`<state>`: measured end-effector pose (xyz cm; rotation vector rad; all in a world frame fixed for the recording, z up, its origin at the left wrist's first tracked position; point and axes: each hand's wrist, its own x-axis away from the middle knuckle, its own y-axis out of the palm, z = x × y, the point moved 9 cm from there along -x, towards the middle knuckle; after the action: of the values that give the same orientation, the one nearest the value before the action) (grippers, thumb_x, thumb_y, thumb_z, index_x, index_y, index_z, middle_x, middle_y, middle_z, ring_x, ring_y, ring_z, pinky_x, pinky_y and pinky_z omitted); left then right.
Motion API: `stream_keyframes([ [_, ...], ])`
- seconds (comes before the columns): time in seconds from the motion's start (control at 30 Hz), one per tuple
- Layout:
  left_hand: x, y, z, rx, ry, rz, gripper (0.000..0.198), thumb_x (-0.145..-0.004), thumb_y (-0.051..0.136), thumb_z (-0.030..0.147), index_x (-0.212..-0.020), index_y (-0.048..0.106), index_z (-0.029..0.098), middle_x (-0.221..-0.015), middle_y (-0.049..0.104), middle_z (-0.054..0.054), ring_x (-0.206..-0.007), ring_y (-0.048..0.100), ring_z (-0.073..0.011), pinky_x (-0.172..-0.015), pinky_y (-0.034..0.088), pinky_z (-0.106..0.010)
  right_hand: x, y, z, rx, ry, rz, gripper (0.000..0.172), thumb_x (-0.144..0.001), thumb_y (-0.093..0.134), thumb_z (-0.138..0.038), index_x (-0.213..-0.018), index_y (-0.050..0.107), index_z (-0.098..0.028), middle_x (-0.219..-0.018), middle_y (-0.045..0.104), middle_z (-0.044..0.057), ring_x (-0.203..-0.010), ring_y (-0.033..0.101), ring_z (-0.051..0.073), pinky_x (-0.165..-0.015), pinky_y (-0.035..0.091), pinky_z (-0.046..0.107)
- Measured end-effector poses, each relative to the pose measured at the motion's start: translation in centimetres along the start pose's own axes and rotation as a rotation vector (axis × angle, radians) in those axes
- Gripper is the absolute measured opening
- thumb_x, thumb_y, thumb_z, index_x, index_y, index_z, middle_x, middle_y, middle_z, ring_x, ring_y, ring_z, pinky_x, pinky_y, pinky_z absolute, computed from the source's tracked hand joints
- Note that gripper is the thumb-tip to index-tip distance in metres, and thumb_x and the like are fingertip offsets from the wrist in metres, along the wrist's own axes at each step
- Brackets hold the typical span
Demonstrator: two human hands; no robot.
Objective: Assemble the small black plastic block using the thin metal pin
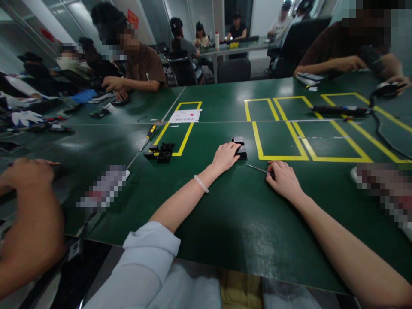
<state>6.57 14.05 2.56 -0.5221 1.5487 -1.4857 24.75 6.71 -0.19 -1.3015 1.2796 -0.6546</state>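
My left hand (227, 155), with a pale bangle on its wrist, is closed over the left side of a small black part (243, 152) on the green table. Part of that black piece is hidden under my fingers, and its top looks greyish. To the right, my right hand (283, 177) is wrapped round the dark handle of a screwdriver (256, 168). The thin metal shaft points left, toward the black part, and stops short of it. Another set of black parts (165, 152) lies to the left, at a corner of yellow tape.
Yellow tape rectangles (283, 158) mark the green table (206, 206). A yellow-and-black screwdriver (151, 131) and a paper label (185, 116) lie left of centre. A black tool (341, 110) with a cable lies at the right. A co-worker's arm (30, 214) reaches in from the left.
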Motion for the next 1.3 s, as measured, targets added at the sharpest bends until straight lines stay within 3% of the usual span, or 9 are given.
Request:
stream_keyframes([
  [0.3, 2.7, -1.2, 0.7, 0.032, -0.033, -0.019, 0.037, -0.094, 0.058, 0.030, -0.128, 0.051, 0.018, -0.121, 0.057, -0.009, -0.109, 0.055, -0.0252, -0.095, 0.042, -0.038, -0.1, 0.1, 0.9, -0.062, 0.022, 0.025, 0.010, -0.087, 0.045, -0.030, -0.088, 0.049, -0.022, -0.115, 0.062, 0.014, -0.102, 0.056, 0.028, -0.084, 0.041, 0.042],
  [0.53, 5.0, -1.8, 2.2, 0.122, -0.011, -0.028, 0.037, -0.093, 0.059, 0.031, -0.127, 0.051, 0.018, -0.119, 0.058, -0.009, -0.110, 0.056, -0.0248, -0.097, 0.042, -0.040, -0.6, -0.3, 2.2, -0.359, 0.082, 0.093, 0.012, -0.084, 0.049, -0.035, -0.087, 0.048, -0.023, -0.106, 0.063, 0.013, -0.101, 0.055, 0.027, -0.088, 0.041, 0.042],
  [0.7, 6.2, -1.9, 2.9, 0.214, 0.045, -0.032, 0.039, -0.093, 0.060, 0.033, -0.128, 0.050, 0.020, -0.121, 0.059, -0.008, -0.112, 0.056, -0.0247, -0.097, 0.043, -0.040, -0.4, -0.7, 3.0, -0.466, 0.209, 0.111, 0.018, -0.086, 0.050, -0.040, -0.091, 0.050, -0.023, -0.089, 0.063, 0.009, -0.081, 0.058, 0.023, -0.076, 0.044, 0.039],
  [1.03, 6.5, -1.4, 3.2, 0.342, 0.081, -0.076, 0.039, -0.093, 0.057, 0.035, -0.129, 0.049, 0.022, -0.123, 0.058, -0.008, -0.111, 0.056, -0.0252, -0.094, 0.047, -0.040, -0.7, 0.3, 3.6, -0.756, 0.252, 0.053, 0.025, -0.086, 0.057, -0.046, -0.089, 0.057, -0.021, -0.064, 0.060, -0.001, -0.057, 0.056, 0.014, -0.060, 0.045, 0.030],
  [1.3, 6.5, -1.3, 3.6, 0.358, 0.113, -0.089, 0.042, -0.092, 0.058, 0.032, -0.132, 0.048, 0.022, -0.124, 0.057, -0.008, -0.110, 0.055, -0.0251, -0.094, 0.047, -0.039, -0.9, 0.2, 4.4, -0.976, 0.316, 0.090, 0.031, -0.075, 0.071, -0.046, -0.089, 0.061, -0.020, -0.064, 0.061, -0.002, -0.058, 0.057, 0.012, -0.062, 0.046, 0.030],
])
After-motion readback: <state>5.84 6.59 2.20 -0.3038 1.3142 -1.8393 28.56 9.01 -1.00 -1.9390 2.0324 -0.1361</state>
